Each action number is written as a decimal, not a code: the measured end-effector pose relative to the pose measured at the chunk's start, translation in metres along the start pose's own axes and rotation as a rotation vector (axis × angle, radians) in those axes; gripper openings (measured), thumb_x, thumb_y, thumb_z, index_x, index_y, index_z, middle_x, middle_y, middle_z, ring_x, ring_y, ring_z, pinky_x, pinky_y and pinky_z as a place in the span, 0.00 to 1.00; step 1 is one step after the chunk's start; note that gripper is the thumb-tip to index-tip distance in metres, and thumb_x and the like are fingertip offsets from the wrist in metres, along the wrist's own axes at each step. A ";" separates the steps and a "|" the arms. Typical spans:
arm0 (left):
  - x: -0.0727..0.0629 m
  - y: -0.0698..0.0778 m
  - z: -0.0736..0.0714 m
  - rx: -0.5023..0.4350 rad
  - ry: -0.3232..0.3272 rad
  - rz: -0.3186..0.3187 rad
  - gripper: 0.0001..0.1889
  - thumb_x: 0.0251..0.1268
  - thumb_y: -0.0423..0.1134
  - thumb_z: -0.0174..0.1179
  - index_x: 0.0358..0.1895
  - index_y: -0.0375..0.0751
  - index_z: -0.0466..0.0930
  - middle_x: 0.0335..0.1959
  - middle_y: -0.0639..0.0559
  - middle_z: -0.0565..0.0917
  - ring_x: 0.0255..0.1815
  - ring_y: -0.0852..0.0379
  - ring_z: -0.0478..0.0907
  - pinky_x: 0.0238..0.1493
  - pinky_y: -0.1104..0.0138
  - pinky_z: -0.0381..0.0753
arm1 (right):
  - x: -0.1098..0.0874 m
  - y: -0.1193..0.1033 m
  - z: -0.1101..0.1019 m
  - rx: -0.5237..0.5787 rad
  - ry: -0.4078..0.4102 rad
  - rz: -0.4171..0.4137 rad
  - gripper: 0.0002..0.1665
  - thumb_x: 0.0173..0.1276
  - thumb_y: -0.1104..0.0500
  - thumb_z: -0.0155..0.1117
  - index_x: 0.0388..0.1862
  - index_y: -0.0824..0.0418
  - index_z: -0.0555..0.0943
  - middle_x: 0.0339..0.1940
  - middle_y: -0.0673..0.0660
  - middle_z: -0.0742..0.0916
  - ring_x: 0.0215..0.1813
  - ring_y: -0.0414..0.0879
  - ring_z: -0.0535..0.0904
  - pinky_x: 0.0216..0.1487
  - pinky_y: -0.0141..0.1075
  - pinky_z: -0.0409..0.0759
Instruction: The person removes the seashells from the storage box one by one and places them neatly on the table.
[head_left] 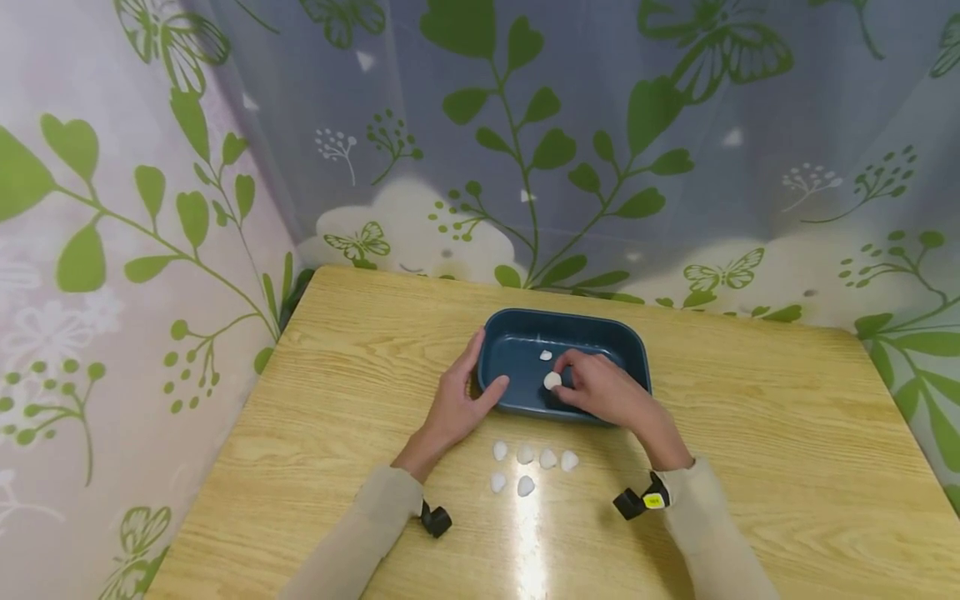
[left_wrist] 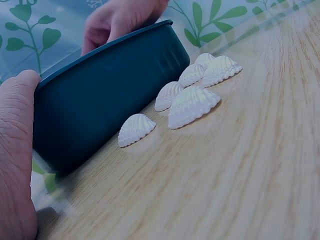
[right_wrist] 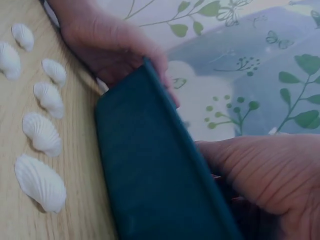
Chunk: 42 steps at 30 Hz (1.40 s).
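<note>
A deep blue rectangular dish [head_left: 564,317] stands on the table. My left hand [head_left: 457,400] holds its left end, the thumb at the near rim and the fingers along the left side. Over the inside of the dish, my right hand [head_left: 607,390] pinches a white seashell [head_left: 552,381] between thumb and fingers. Another small white shell [head_left: 546,355] lies on the dish floor just beyond it. In front of the dish several ribbed white seashells [right_wrist: 41,182] rest on the wood in two rows. The right fingertips are hidden behind the dish wall in both wrist views.
The light wooden table [head_left: 750,417] runs back to a leaf-and-butterfly printed curtain [head_left: 570,167]. A similar pale curtain [head_left: 135,250] hangs along the left side. Black wrist cameras sit under both cuffs, close over the tabletop.
</note>
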<state>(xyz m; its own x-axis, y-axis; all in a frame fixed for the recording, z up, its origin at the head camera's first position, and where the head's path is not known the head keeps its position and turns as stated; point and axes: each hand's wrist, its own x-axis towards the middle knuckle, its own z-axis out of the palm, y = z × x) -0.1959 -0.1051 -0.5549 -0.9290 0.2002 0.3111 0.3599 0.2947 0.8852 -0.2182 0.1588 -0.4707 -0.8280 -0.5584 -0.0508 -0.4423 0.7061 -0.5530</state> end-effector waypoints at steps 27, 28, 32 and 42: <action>-0.001 0.001 0.003 -0.005 0.009 -0.003 0.44 0.75 0.47 0.64 0.86 0.47 0.49 0.85 0.51 0.55 0.85 0.56 0.50 0.83 0.56 0.55 | -0.101 -0.040 0.044 -0.034 0.014 -0.078 0.14 0.69 0.60 0.73 0.49 0.57 0.79 0.17 0.37 0.68 0.20 0.29 0.60 0.22 0.26 0.64; -0.001 0.001 0.002 -0.004 0.012 -0.002 0.44 0.75 0.46 0.64 0.86 0.46 0.50 0.85 0.51 0.55 0.85 0.55 0.51 0.83 0.55 0.55 | -0.101 -0.040 0.048 -0.035 -0.001 -0.071 0.13 0.70 0.60 0.73 0.49 0.57 0.80 0.17 0.36 0.68 0.20 0.28 0.61 0.23 0.26 0.65; -0.001 0.001 0.001 -0.001 0.019 0.012 0.43 0.76 0.46 0.64 0.86 0.46 0.49 0.85 0.49 0.55 0.85 0.54 0.51 0.83 0.53 0.55 | -0.101 -0.040 0.061 -0.033 -0.035 -0.070 0.12 0.71 0.59 0.72 0.50 0.58 0.82 0.17 0.36 0.71 0.21 0.28 0.64 0.23 0.26 0.68; -0.001 0.000 0.002 0.014 0.008 0.000 0.43 0.76 0.49 0.63 0.86 0.47 0.49 0.85 0.51 0.55 0.85 0.55 0.50 0.83 0.55 0.55 | -0.099 -0.043 0.066 -0.111 -0.021 -0.080 0.09 0.69 0.62 0.70 0.46 0.59 0.84 0.15 0.36 0.68 0.22 0.29 0.65 0.23 0.27 0.69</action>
<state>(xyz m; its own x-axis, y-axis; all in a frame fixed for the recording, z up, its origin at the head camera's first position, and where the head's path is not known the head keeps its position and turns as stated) -0.1951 -0.1036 -0.5556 -0.9296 0.1929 0.3141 0.3613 0.3074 0.8803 -0.0943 0.1554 -0.4972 -0.7819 -0.6228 -0.0286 -0.5426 0.7024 -0.4607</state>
